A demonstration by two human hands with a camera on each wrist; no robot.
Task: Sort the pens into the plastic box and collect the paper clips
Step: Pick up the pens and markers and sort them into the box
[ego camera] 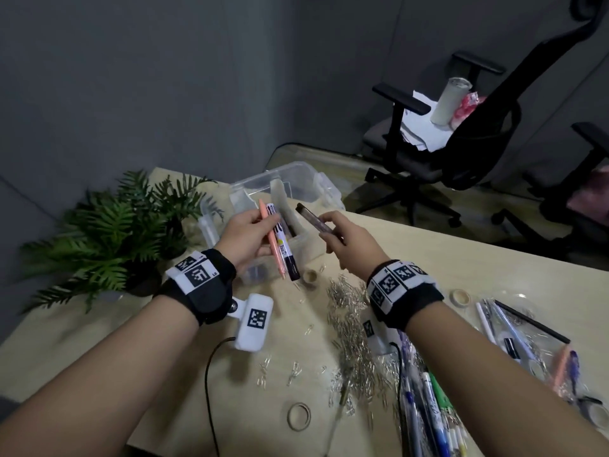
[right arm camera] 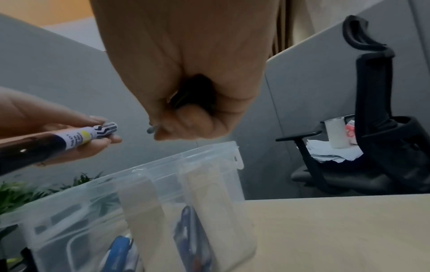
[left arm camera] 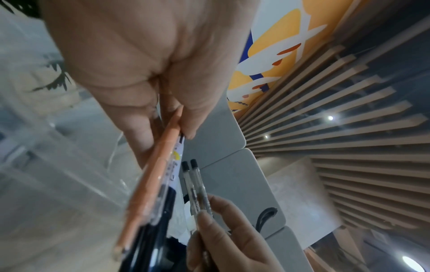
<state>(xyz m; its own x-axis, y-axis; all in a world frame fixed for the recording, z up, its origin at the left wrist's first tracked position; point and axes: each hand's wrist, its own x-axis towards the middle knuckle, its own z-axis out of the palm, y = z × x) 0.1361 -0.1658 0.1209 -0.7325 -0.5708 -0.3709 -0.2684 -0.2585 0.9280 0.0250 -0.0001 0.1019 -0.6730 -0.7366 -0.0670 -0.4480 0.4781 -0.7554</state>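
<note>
Head view: my left hand point(ego camera: 245, 237) grips an orange pen point(ego camera: 272, 240) and marker point(ego camera: 286, 249) over the plastic box point(ego camera: 290, 189), likely staged for dropping | right hand point(ego camera: 351, 247) pinches two clear pens point(left arm camera: 195, 185), tips toward the box | paper clips point(ego camera: 354, 324) heaped on the desk point(ego camera: 478, 275), uncollected.

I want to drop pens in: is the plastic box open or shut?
Open: the plastic box shows no lid on top, and pens stand inside.
</note>
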